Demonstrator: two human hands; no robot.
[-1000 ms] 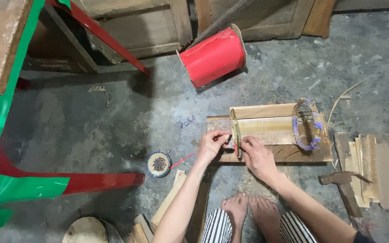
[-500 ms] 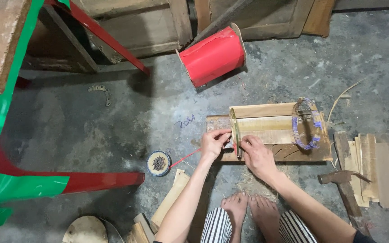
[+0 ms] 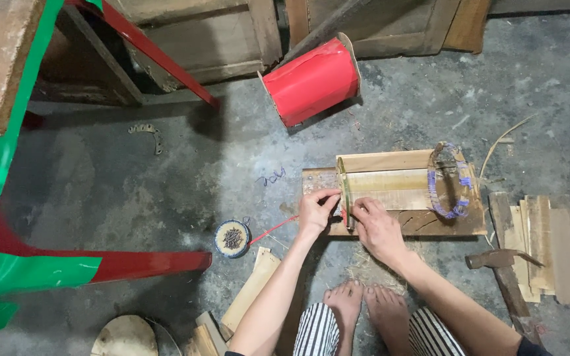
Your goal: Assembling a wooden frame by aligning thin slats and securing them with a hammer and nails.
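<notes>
A small bamboo frame of split slats lies on a wooden board on the concrete floor. A ring wrapped in blue tape stands at the frame's right end. My left hand pinches the frame's left end post from the left. My right hand pinches the same post from the right. A thin red strip runs from that post down to the left toward a small round tin of nails.
A big roll of red tape lies behind the board. A hammer and cut wooden slats lie at the right. More slats lie by my bare feet. A red and green chair stands at left.
Both hands stay at the frame's left end; my left fingers have shifted slightly along the post. The frame and board have not moved.
</notes>
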